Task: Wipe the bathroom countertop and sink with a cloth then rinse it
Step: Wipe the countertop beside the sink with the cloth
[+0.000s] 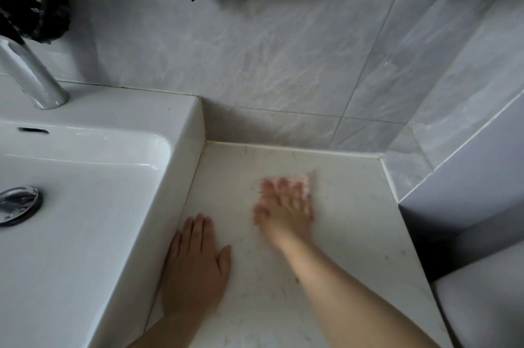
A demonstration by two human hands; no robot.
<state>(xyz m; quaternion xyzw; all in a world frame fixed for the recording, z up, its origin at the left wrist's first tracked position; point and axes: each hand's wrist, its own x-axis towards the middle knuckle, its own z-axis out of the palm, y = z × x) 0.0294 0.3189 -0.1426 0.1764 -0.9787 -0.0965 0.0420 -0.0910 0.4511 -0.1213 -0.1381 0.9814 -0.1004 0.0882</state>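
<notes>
In the head view, the only one there is, the pink cloth [301, 183] lies on the pale surface [354, 220], at about 4 o'clock from the middle of the picture and near the back wall. The right hand [283, 206] lies on top of it. Its fingers [279, 186] are spread and almost straight. They press the cloth flat and do not curl round it, though the hand is blurred, so I cannot tell finer detail. The left hand [195, 268] is at 7 o'clock, palm down on the surface, just beside the side wall of the sink [85, 234]. Its fingers [198, 227] are straight, close together, and hold nothing.

I judge that the task is in its first part, the wiping of the surface. Thin marks show on the stone, and a small greenish speck [297, 280] sits beside the right forearm at 5 o'clock, so this part seems not finished. The sink, at 8 o'clock, is well apart from the cloth, and I cannot tell if it is wiped. No water shows under the tap [31, 75] at 10 o'clock, nor around the drain [17, 206]. So the sink and the rinsing are probably left to do.
</notes>
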